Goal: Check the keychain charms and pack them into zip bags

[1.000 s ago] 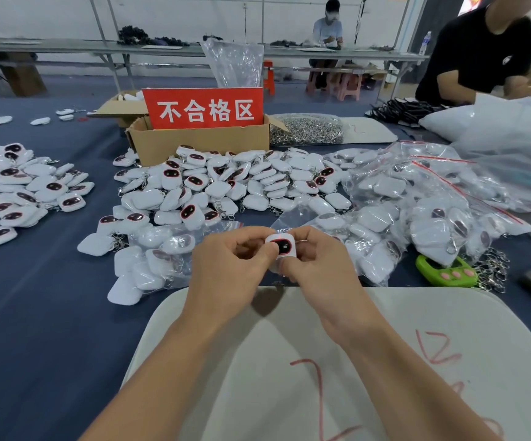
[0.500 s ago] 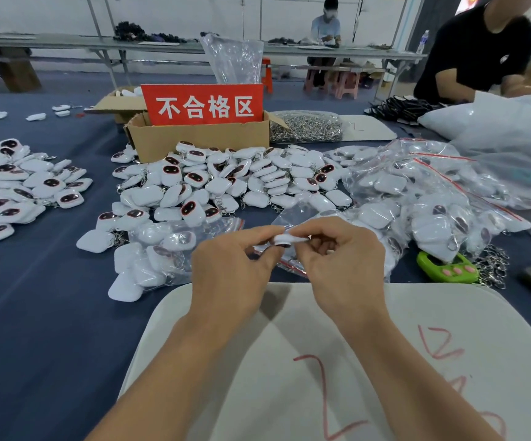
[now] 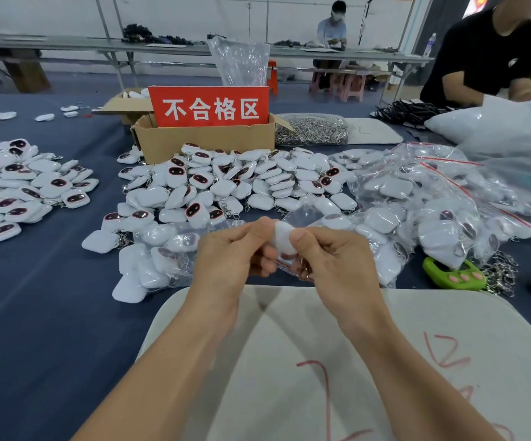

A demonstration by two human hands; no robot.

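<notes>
One white charm (image 3: 281, 239), pinched by curled fingers of the left hand (image 3: 226, 262) and right hand (image 3: 337, 265), sits against a clear zip bag (image 3: 304, 218) near the pad (image 3: 289, 345). Just beyond lie filled bags (image 3: 417, 224); farther, a large loose pile (image 3: 242, 183) awaits checking, so most work likely remains. Farthest stands the cardboard box (image 3: 207, 144).

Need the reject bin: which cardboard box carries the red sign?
The nearer cardboard box, just behind the middle charm pile; the other box, behind left, has none.
</notes>
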